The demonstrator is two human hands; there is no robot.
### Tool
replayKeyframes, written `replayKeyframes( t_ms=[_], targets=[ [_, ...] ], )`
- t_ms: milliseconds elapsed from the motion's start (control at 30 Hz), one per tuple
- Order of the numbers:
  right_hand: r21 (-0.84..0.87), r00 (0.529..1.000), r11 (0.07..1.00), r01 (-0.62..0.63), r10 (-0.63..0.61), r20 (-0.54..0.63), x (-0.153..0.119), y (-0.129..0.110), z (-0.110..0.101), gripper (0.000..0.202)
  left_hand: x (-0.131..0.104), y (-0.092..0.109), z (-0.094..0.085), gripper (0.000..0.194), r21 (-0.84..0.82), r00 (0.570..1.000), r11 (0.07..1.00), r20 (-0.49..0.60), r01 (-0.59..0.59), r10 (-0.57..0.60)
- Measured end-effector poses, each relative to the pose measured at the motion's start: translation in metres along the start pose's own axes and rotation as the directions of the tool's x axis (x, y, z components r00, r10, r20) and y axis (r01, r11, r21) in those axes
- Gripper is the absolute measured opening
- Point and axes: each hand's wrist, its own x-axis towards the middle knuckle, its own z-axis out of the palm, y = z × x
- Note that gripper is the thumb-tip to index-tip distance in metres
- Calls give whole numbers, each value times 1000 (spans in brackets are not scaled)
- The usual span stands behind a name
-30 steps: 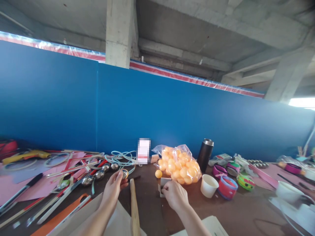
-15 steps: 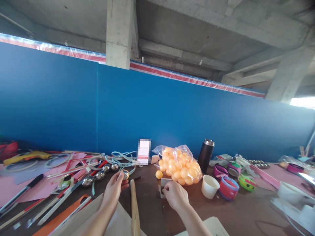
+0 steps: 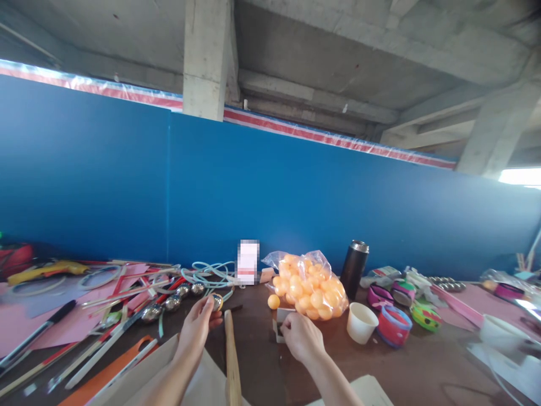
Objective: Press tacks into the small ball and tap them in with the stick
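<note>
My left hand (image 3: pixel 196 327) is closed around a shiny metal ball (image 3: pixel 217 302) with a yellowish edge, gripping it between thumb and fingers. Close by on its left lie several similar silver balls (image 3: pixel 172 303). Over the table, my right hand (image 3: pixel 302 336) has its fingers curled together at a small grey-white box (image 3: pixel 279 325) with an open top. The hand covers the box's right side, and what its fingertips pinch, if anything, is hidden. Just behind the box sits a loose orange ball (image 3: pixel 273 301), beside a clear plastic bag (image 3: pixel 313 287) full of orange balls.
A wooden stick (image 3: pixel 233 355) lies between my forearms. On the right stand a black flask (image 3: pixel 354 270), a white cup (image 3: pixel 362 323) and coloured wristband-like rolls (image 3: pixel 394 326). Pens, sticks, pink paper (image 3: pixel 51 332) and pale blue cord (image 3: pixel 211 272) crowd the left. A blue partition (image 3: pixel 270 186) rises behind.
Both hands keep nearly the same place and grip. The whole view has shifted very slightly; the objects on the table have not visibly moved.
</note>
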Motion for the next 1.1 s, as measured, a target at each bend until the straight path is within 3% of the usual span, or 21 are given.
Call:
replayKeyframes(
  t_ms=[500, 767, 1100],
  targets=[
    [30, 999, 1000, -6, 5, 47, 0, -3, -6, 15, 0, -1, 1, 28, -8, 1000, 1000, -11, 5, -5],
    [1, 1000, 1000, 13, -13, -11, 2, 2, 2, 13, 2, -4, -1, 38, 9, 1000, 1000, 6, 3, -3],
    [-1, 993, 998, 61, -61, -105, 2, 0, 5, 18, 3, -5, -2, 37, 32, 1000, 999, 28, 2, -3]
  ],
)
